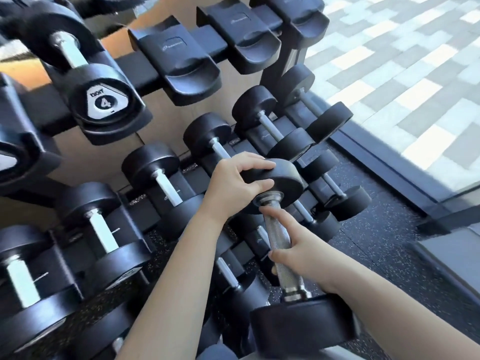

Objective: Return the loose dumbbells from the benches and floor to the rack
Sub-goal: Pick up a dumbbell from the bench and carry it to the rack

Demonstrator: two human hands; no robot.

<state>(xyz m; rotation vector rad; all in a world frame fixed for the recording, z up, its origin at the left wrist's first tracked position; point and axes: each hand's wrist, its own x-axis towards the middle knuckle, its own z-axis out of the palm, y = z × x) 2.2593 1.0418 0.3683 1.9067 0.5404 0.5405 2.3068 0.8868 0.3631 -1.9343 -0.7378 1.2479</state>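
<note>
Dumbbell (275, 231) in both hands, tilted over the lower row of the rack (179, 55). Left hand (235, 184) curled tight over the far head. Right hand (305, 252) wrapped round the knurled handle, forefinger stretched along it.

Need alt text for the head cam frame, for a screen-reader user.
Two bare hands hold a black dumbbell in front of a tiered rack: the left hand grips its upper head, the right hand holds the knurled steel handle. The lower tiers hold other dumbbells; three upper cradles are empty.
</note>
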